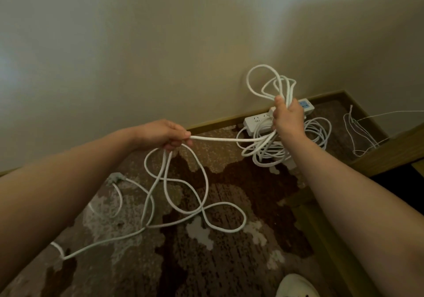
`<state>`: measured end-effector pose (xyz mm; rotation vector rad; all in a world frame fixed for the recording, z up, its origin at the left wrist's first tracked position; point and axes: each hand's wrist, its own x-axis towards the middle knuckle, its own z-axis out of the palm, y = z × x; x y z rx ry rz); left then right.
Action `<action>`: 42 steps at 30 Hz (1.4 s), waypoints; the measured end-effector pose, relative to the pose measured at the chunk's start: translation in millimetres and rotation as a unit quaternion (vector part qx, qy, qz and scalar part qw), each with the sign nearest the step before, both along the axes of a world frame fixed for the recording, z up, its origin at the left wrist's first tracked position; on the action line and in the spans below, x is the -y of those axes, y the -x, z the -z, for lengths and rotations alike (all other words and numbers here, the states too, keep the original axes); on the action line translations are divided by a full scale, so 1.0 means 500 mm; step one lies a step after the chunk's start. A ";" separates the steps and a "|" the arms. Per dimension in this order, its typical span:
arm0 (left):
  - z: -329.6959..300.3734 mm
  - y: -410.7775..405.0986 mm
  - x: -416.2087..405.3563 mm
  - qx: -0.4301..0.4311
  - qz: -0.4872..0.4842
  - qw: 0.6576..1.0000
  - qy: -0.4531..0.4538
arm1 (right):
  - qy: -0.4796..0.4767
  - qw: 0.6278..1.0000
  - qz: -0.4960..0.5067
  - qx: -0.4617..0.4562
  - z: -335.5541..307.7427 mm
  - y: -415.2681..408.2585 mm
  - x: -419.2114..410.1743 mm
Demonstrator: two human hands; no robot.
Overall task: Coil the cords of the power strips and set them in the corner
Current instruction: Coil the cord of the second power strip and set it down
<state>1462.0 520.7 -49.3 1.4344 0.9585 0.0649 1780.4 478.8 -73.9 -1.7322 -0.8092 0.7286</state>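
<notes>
— What is the right hand [289,118] doing?

— Its grip is closed around a bunch of loops of the white cord [231,139]. Some loops stick up above the fist, in front of the wall [137,51], and more hang down below it.

— And the left hand [163,134]?

— It pinches the same cord. The cord runs almost straight across from one hand to the other. Under the left hand it drops in big loose loops onto the carpet [229,262].

— Where does it end?

— It trails off along the carpet to the lower left. A gray plug [115,178] lies on the carpet close by, but I cannot tell which cord it belongs to.

— Where are the power strips?

— A white power strip [258,121] lies by the wall near the corner. Part of it hides behind the right hand. Another power strip with blue sockets [306,105] peeks out just past that hand. A pile of cord [316,131] lies beside them.

— Anything else?

— A thin wire [358,133] on the right, and a white shoe [296,286] at the bottom.
</notes>
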 end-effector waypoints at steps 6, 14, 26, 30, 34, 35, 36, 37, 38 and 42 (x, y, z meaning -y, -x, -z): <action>0.025 -0.008 0.026 -0.020 -0.089 0.994 -0.066 | -0.039 0.995 -0.004 -0.087 -0.020 0.039 -0.022; 0.045 0.001 0.046 -0.073 0.010 0.986 -0.149 | -0.029 0.991 -0.104 0.081 -0.028 0.068 -0.017; 0.064 0.049 0.068 -0.143 0.019 0.975 -0.170 | -0.048 0.994 0.002 0.103 -0.036 -0.032 -0.039; 0.056 0.072 0.041 -0.181 0.074 0.957 -0.213 | -0.022 0.985 -0.042 0.168 -0.028 -0.028 -0.030; 0.055 0.108 0.025 -0.191 0.103 0.961 -0.173 | -0.033 0.983 -0.033 0.175 -0.034 -0.035 -0.029; 0.058 0.122 0.022 -0.176 0.087 0.972 -0.127 | -0.032 0.982 -0.041 0.181 -0.035 -0.034 -0.029; 0.058 0.134 0.020 -0.149 0.064 0.985 -0.058 | -0.032 0.981 -0.048 0.186 -0.034 -0.033 -0.029; 0.053 0.143 0.018 -0.124 0.046 0.991 0.005 | -0.031 0.980 -0.050 0.189 -0.034 -0.032 -0.029; 0.043 0.145 0.017 -0.112 0.043 0.992 0.040 | -0.028 0.980 -0.049 0.190 -0.033 -0.033 -0.028; -0.010 0.072 0.031 -0.185 0.185 0.957 -0.125 | -0.017 0.980 -0.068 0.187 -0.030 -0.034 -0.027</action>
